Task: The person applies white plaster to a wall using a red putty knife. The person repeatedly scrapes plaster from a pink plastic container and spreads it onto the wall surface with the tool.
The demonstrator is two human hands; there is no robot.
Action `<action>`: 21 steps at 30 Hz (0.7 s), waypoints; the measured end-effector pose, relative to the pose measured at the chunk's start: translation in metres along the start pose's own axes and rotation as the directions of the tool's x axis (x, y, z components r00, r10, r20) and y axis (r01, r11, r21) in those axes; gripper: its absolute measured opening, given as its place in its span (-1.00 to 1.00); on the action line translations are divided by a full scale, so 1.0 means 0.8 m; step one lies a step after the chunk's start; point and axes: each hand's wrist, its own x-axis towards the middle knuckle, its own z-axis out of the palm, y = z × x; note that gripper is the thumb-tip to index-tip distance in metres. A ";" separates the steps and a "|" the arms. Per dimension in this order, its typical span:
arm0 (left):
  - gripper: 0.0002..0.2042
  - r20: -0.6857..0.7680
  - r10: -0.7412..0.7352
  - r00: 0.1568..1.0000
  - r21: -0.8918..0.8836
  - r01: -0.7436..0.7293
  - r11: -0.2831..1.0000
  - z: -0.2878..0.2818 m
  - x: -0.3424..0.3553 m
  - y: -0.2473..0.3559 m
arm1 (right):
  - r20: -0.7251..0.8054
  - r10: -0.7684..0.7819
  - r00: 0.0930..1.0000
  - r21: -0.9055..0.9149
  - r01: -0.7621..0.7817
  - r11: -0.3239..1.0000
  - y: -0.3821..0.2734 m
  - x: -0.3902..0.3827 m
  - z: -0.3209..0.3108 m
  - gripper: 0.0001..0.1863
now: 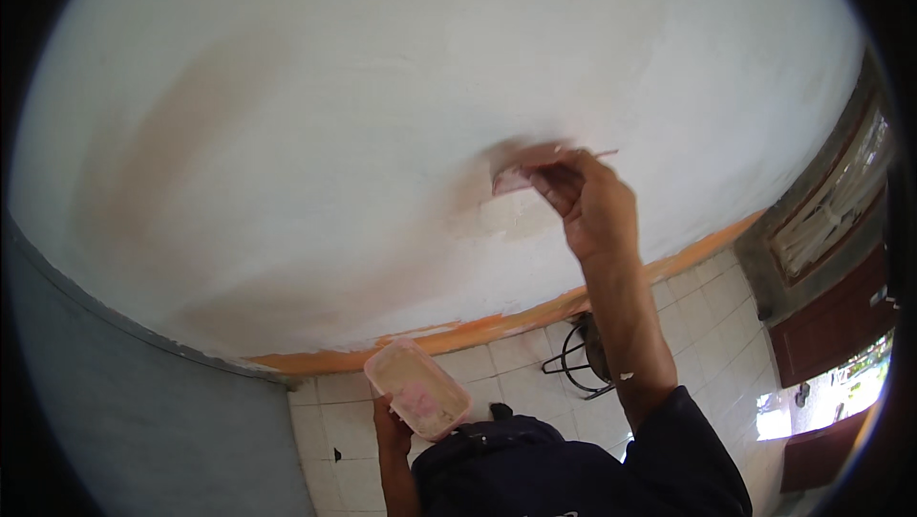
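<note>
My right hand point(604, 209) is raised to the white wall point(363, 116), its fingers closed round a flat, pink-smeared putty scraper point(511, 181). The blade meets the wall or is very close to it, above a slightly off-white patch point(516, 216). A thin end of the tool sticks out to the right past my fingers. Low down in front of my body, my left hand point(393, 433) grips the left side of a pale pink plastic tub point(405, 367). Whitish and pink paste is smeared over the tub's bottom.
An orange band point(458, 333) runs along the wall's foot above the white floor tiles point(349, 417). A round stool with a dark metal frame point(565, 364) stands right of the tub. A grey wall point(143, 393) closes the left; a brown door point(831, 316) is at the right.
</note>
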 end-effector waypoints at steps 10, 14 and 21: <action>-0.43 0.051 -0.048 0.998 -0.002 0.048 0.999 0.006 0.032 -0.004 | -0.033 -0.155 0.987 0.068 0.157 0.985 -0.034 -0.039 -0.017 -0.81; -0.43 0.068 -0.021 0.997 0.025 0.019 0.999 0.012 0.017 0.004 | -0.312 0.034 0.950 0.036 -0.024 0.999 0.056 -0.073 -0.110 -0.83; -0.42 -0.012 0.008 1.000 0.030 -0.008 1.000 0.021 -0.004 -0.005 | -0.274 0.145 0.951 0.003 -0.151 0.989 0.118 -0.042 -0.140 -0.84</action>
